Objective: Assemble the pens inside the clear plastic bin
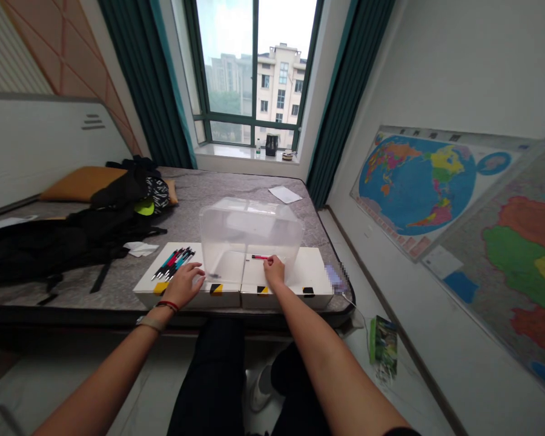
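My right hand (273, 272) is closed on a red pen (258, 257), which points left in front of a clear plastic bin (247, 227). The bin appears tipped on its side, its opening facing me. Just right of a pile of pens (173, 264) in black, blue, white and red, my left hand (186, 284) is held low with fingers loosely bent and apart, holding nothing. Its fingertips are close to the bin's left edge; whether they touch cannot be made out. White flat boxes (313, 269) with black and yellow tape lie under the bin and the pens.
The boxes rest on a grey mattress (227, 184). A black backpack (63, 239), a white tissue (140, 249) and a tan cushion (84, 183) lie to the left. Behind the bin is a white sheet (284, 194). A green package (384, 345) stands on the floor at right.
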`<state>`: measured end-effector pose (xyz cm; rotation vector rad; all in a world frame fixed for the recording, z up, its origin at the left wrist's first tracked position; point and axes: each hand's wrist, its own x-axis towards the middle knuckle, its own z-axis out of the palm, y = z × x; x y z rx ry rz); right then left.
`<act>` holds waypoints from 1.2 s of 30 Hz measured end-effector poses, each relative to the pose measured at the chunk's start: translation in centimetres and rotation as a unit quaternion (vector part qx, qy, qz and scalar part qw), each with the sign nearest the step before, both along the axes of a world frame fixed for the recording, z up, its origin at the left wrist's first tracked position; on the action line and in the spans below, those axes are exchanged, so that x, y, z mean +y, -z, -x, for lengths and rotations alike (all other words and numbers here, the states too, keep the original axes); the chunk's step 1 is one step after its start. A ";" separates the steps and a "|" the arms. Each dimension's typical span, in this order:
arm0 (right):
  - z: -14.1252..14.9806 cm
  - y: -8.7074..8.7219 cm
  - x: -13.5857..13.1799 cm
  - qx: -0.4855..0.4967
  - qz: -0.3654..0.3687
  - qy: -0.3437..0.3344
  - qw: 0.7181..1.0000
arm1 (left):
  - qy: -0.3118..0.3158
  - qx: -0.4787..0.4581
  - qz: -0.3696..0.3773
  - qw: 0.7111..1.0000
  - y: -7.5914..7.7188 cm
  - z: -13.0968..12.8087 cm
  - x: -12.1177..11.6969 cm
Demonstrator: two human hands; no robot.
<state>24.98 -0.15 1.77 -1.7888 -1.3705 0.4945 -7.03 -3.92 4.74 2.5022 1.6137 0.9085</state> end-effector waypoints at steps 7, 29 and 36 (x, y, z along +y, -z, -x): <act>0.0 0.3 0.2 0.002 -0.008 0.012 1.000 | -0.011 0.054 0.130 0.990 0.6 -0.8 1.3; -0.3 -0.5 0.0 0.031 -0.017 0.000 0.999 | -0.016 -0.095 0.092 0.991 -2.6 -7.2 -4.0; -1.0 -1.4 -0.7 0.074 -0.002 -0.161 0.984 | 0.040 -0.033 0.042 0.998 -1.6 -15.9 1.6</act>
